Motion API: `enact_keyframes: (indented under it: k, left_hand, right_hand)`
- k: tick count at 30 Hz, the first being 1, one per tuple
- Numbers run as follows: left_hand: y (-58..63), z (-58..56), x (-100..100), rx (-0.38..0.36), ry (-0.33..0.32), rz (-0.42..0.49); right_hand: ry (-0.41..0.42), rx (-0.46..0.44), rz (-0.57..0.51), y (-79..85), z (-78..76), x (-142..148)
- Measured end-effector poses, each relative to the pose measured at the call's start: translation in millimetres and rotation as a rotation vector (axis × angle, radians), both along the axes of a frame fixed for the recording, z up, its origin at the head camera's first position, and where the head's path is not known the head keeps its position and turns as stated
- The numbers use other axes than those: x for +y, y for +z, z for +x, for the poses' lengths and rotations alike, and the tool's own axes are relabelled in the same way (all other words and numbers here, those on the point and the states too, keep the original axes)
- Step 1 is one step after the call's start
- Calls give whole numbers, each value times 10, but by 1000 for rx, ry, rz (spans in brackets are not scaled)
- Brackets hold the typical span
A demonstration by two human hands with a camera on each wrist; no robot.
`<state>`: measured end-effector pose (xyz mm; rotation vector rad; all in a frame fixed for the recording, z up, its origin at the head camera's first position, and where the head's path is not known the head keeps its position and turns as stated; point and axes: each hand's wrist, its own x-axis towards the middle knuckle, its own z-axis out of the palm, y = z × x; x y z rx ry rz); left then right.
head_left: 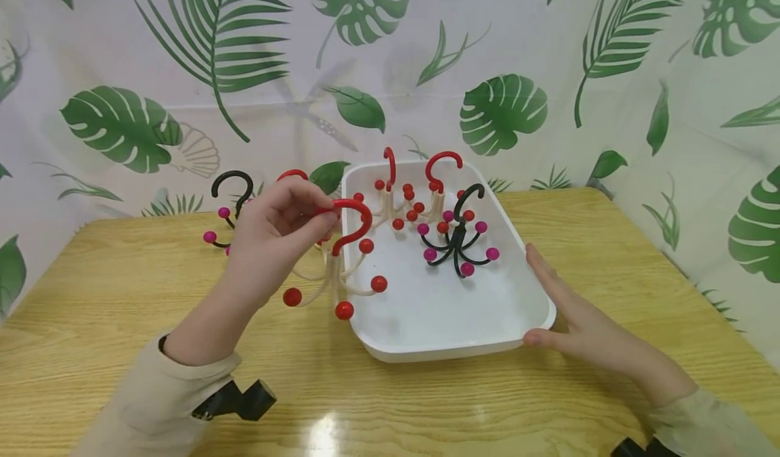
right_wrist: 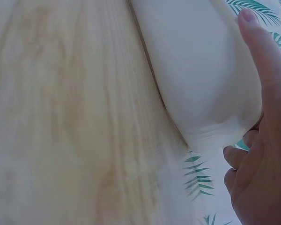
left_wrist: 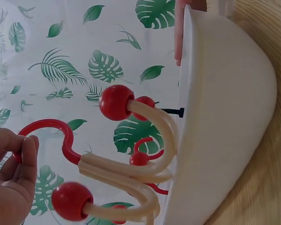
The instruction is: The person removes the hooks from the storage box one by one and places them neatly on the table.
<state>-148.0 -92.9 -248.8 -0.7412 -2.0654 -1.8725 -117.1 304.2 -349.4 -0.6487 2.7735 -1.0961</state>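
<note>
A cream plastic multi-armed hanger with a red hook and red ball tips (head_left: 341, 267) is pinched by its hook in the left hand (head_left: 274, 233), held above the wooden counter (head_left: 122, 308), just beside the white plastic tray (head_left: 426, 308). The right hand (head_left: 573, 315), fingers straight, is pressed against the tray's right rim, its thumb seemingly at the corner.

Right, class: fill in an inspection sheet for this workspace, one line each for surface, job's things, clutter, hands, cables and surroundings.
Surface: wooden table, glossy.
Job's things: red-and-cream hook hanger held at the white tray left rim; two similar hangers and a black one with pink balls inside.
Clutter: another black hanger behind the left hand.
Hands: left hand pinches the red hook; right hand rests flat against the tray's right side.
Cables: nothing seen.
Surroundings: leaf-print cloth backdrop.
</note>
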Motion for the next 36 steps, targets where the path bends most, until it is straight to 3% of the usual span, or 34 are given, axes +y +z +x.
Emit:
enact_keyframes:
  k: [9,16,28,36]
  left_hand:
    - [-74,36,-332,-9,37,6]
    - [-139,15,-535,-31,82,-59]
    - [-226,-101,-837,-54,309,-203]
    - [-305,-223,-1010,-88,397,-238]
  right_hand:
    - [1,9,-10,-2,-5,9]
    - [14,16,-25,4,0,16]
    - [26,9,-33,23,11,18]
    - [28,10,-29,21,6,5]
